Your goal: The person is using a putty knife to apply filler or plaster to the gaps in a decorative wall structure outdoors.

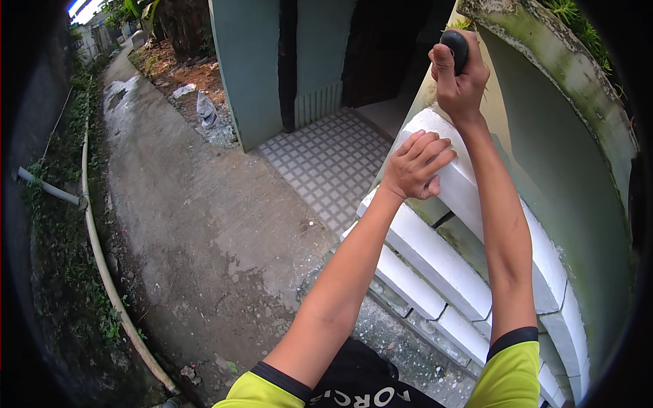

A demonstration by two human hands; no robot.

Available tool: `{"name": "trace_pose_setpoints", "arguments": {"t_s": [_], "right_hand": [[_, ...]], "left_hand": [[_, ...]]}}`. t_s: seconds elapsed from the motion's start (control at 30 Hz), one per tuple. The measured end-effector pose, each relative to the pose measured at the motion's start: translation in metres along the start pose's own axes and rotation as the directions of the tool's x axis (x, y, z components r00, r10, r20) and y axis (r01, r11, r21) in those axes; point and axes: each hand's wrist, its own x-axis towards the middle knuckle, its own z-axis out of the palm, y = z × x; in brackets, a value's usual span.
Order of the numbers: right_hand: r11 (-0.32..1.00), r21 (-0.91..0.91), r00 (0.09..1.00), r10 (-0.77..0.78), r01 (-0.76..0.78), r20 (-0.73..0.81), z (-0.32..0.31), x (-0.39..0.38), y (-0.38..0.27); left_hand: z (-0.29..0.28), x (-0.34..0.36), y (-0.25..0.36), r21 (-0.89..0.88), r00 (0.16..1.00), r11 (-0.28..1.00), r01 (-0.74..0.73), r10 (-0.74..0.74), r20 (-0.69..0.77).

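My right hand (464, 85) is raised over the top of the wall, its fingers wrapped round a tool's black, rounded handle (454, 49). The rest of that tool is hidden, so I cannot tell its kind. Lower and to the left, my left hand (420, 165) rests against the topmost white block (457, 180), fingers bent a little and spread, with nothing seen in them. Below both hands, white rectangular blocks (411, 284) project in rows from a curved wall, with grey-green gaps between them.
A moss-stained curved ledge (544, 51) rises at the right. Grey-and-white checkered tiles (326, 153) lead to a dark doorway (384, 58). On the left runs a concrete path (183, 231), bordered by a long pale pipe (102, 262) and green plants. A crumpled bag (206, 110) lies farther off.
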Motion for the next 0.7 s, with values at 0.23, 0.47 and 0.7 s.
{"name": "trace_pose_setpoints", "arguments": {"t_s": [0.23,0.47,0.7], "right_hand": [[0.998,-0.051,0.995,-0.043,0.048,0.092,0.001,0.003,0.007],[0.997,-0.061,0.994,-0.049,0.056,0.098,0.007,0.003,-0.009],[0.996,-0.069,0.99,-0.051,0.06,0.129,0.011,0.001,-0.009]], "left_hand": [[0.002,0.001,-0.002,0.008,1.0,1.0,0.001,-0.001,0.002],[0.001,0.002,-0.003,0.018,1.0,1.0,-0.013,0.014,-0.021],[0.002,0.001,-0.003,0.013,1.0,1.0,-0.003,0.004,-0.03]]}}
